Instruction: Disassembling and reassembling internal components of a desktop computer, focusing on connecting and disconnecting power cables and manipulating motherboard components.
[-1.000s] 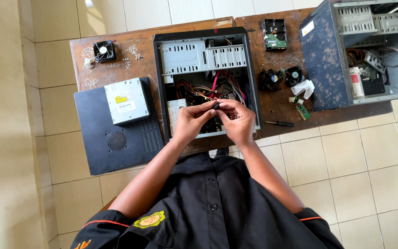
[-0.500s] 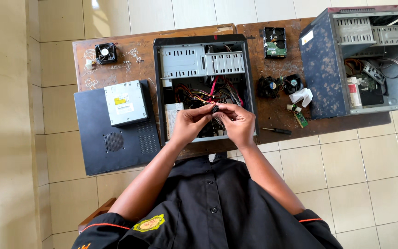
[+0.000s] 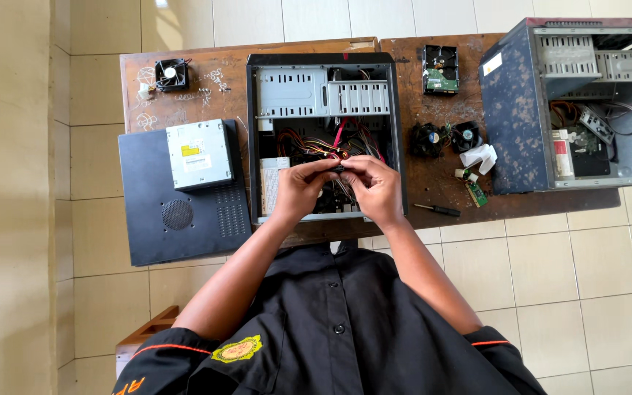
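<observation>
My left hand (image 3: 300, 189) and right hand (image 3: 374, 187) meet over the open computer case (image 3: 396, 132) — fingertips of both pinched narrow on a small black connector (image 3: 339, 169), held just above the tangled cables (image 3: 316, 145).

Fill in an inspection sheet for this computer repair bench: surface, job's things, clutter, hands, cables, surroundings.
Surface: worn brown wooden table, scribbled near one corner.
Job's things: open black computer case lying flat; small dark connector pinched above it.
Clutter: optical drive on a black side panel, loose fan, hard drive, two cooler fans, screwdriver, second open case.
Hands: left hand and right hand meet fingertip to fingertip on the connector.
Cables: red, yellow and black bundle inside the case.
Surroundings: pale tiled floor.
</observation>
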